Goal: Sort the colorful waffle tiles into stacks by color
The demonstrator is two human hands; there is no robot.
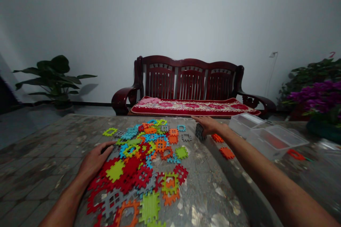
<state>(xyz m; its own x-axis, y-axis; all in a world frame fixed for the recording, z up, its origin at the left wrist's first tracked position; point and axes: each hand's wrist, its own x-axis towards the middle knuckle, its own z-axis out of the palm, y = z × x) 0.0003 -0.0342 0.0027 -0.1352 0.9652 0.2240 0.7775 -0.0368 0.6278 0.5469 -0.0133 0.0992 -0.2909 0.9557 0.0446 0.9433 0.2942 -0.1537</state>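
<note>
My left hand [97, 156] lies palm down at the left side of a heap of flat, notched plastic building pieces [130, 170]. Its fingers are loosely stretched and touch the edge of the heap. The pieces are red, green, blue, orange and grey; some are solid squares, others are frames or window shapes. Farther off, beyond the heap's right side, my right hand [210, 125] is around a stack of grey pieces [199, 132] standing on the table. Its fingers reach past the far side, its thumb is close against the stack, and part of the grip is hidden.
Orange pieces [227, 153] lie below my right forearm. Clear plastic boxes [274, 138] stand on the right of the patterned table [202, 184], a red-orange item [295, 154] beside them. Beyond it are a wooden bench [189, 78], a leafy plant [54, 78] and purple flowers [319, 95].
</note>
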